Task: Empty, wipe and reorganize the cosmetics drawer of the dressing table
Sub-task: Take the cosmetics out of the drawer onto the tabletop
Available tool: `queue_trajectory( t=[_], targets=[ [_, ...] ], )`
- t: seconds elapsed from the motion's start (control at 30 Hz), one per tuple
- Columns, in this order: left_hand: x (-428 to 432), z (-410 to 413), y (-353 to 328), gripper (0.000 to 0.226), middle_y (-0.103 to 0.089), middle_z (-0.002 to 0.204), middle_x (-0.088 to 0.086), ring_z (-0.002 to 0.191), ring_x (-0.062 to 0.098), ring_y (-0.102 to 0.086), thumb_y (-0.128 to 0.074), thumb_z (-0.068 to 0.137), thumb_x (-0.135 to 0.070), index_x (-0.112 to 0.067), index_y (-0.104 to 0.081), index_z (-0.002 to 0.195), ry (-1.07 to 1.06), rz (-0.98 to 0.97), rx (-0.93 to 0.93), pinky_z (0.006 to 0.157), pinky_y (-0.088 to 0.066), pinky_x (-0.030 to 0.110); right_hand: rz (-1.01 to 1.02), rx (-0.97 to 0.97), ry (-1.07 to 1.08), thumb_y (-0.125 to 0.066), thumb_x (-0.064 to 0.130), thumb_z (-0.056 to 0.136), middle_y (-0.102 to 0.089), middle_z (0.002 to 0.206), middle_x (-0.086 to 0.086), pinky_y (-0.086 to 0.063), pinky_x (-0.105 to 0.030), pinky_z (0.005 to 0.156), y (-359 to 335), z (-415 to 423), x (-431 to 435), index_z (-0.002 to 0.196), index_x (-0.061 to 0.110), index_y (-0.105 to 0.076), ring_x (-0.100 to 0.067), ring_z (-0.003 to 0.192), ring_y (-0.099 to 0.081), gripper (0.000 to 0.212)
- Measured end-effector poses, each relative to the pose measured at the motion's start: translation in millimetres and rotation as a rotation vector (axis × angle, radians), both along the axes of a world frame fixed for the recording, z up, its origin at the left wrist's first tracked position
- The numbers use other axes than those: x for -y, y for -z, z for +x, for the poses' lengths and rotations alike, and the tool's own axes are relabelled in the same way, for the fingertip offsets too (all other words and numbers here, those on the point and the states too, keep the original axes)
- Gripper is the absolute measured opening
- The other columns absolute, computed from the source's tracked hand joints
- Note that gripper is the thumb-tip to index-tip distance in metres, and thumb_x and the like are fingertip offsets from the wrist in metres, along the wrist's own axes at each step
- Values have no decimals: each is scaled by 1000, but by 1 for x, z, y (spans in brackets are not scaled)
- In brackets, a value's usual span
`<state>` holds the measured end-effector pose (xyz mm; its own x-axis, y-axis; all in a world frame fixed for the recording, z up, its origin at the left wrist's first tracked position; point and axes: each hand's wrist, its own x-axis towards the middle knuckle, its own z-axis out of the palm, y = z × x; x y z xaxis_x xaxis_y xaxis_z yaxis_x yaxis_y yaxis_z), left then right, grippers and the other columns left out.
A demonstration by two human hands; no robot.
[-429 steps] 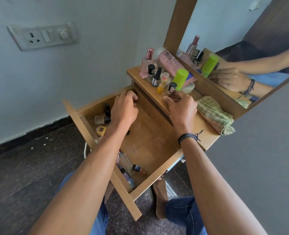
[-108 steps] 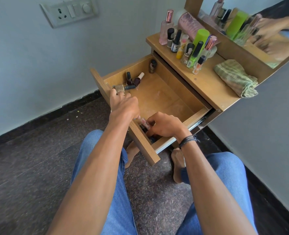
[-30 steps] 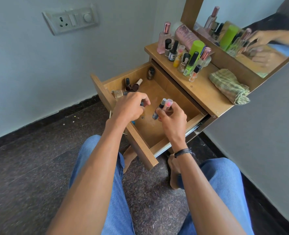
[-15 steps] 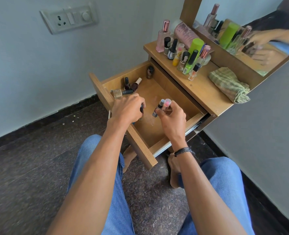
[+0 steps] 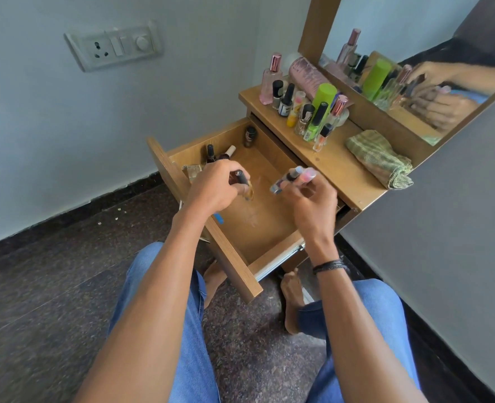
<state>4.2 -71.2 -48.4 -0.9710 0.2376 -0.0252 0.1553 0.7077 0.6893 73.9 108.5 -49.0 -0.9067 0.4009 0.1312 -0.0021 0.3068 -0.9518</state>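
Observation:
The wooden drawer [image 5: 231,257] of the dressing table stands pulled out in front of me. My left hand [image 5: 214,187] hovers over its left part and grips a small amber bottle with a black cap [image 5: 241,181]. My right hand [image 5: 310,205] is over the drawer's right part and holds two slim tubes [image 5: 295,177], one dark, one pink. A few small bottles [image 5: 220,154] remain in the drawer's far left corner, and one dark bottle [image 5: 250,136] stands at its back. Many bottles [image 5: 307,109] are lined up on the tabletop [image 5: 345,175].
A folded green cloth [image 5: 380,159] lies on the tabletop's right part, below the mirror [image 5: 414,71]. A switch plate [image 5: 114,48] is on the wall at left. My knees in blue jeans and bare feet are under the drawer, on a dark stone floor [image 5: 37,301].
Both hands have lifted a little above the drawer floor with their items. The left hand's bottle now shows more plainly between its fingers.

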Motion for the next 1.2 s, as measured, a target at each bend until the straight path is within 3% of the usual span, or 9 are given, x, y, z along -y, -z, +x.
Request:
queue_trajectory(
  t=[0.1,0.23,0.4,0.6,0.73,0.83,1.0,1.07,1.2],
  targets=[
    [-6,1,-8,22,-67,122,-1,120,14,-60,-77,86,-13,-20,-75,106,-19,263,-33,97,-52,35,36,-97,83,-69,8,93,-75,94,4,-62,-45,84,-22,-11,-30,85,12,-65,-15,91,-74,10],
    [-23,8,-14,21,-63,112,-11,98,-1,-63,-73,89,-11,-24,-72,106,-76,454,-99,90,-56,26,164,-90,223,-73,20,88,-73,89,12,-61,-46,83,-42,-35,-66,89,19,-68,-14,87,-73,6],
    [-46,12,-7,29,-62,120,-6,100,11,-69,-71,91,-9,-30,-73,110,-147,636,-100,83,-62,40,251,-26,206,-76,27,85,-73,87,5,-59,-50,80,-36,-60,-88,92,17,-68,-21,85,-71,14],
    [-69,15,-18,27,-63,121,-4,99,4,-69,-63,98,-10,-30,-69,115,-181,777,-50,85,-61,33,218,-38,175,-80,21,86,-73,92,4,-61,-41,80,-27,-67,-92,89,20,-65,-14,85,-71,14],
    [-91,4,-31,25,-59,108,-20,94,3,-70,-61,99,-10,-25,-67,119,-138,773,-32,87,-60,36,237,-50,176,-82,19,82,-70,88,6,-58,-34,76,-24,-69,-95,85,20,-63,-14,81,-68,20],
    [-110,-10,-35,26,-60,100,-15,99,15,-70,-61,98,-15,-28,-67,119,-100,690,-45,91,-58,47,260,-19,154,-83,19,81,-69,88,8,-52,-28,75,-23,-70,-96,87,16,-65,-13,84,-64,19],
    [-130,-25,-35,29,-63,103,-11,104,23,-66,-63,94,-20,-23,-65,124,-108,558,-50,91,-57,49,293,-2,140,-84,22,81,-68,87,8,-45,-19,67,-21,-71,-98,91,20,-67,-13,81,-61,19],
    [-134,-27,-34,29,-62,102,-14,105,24,-65,-64,95,-17,-23,-66,123,-116,512,-49,89,-58,49,308,-7,137,-83,23,82,-68,87,8,-44,-23,68,-21,-71,-97,90,22,-66,-14,83,-61,19],
    [-138,-29,-35,33,-67,119,-3,113,25,-63,-65,94,-22,-24,-63,127,-129,416,-55,92,-56,49,306,1,135,-82,24,83,-69,88,5,-48,-32,74,-20,-72,-98,90,20,-66,-18,85,-63,18]
  ],
)
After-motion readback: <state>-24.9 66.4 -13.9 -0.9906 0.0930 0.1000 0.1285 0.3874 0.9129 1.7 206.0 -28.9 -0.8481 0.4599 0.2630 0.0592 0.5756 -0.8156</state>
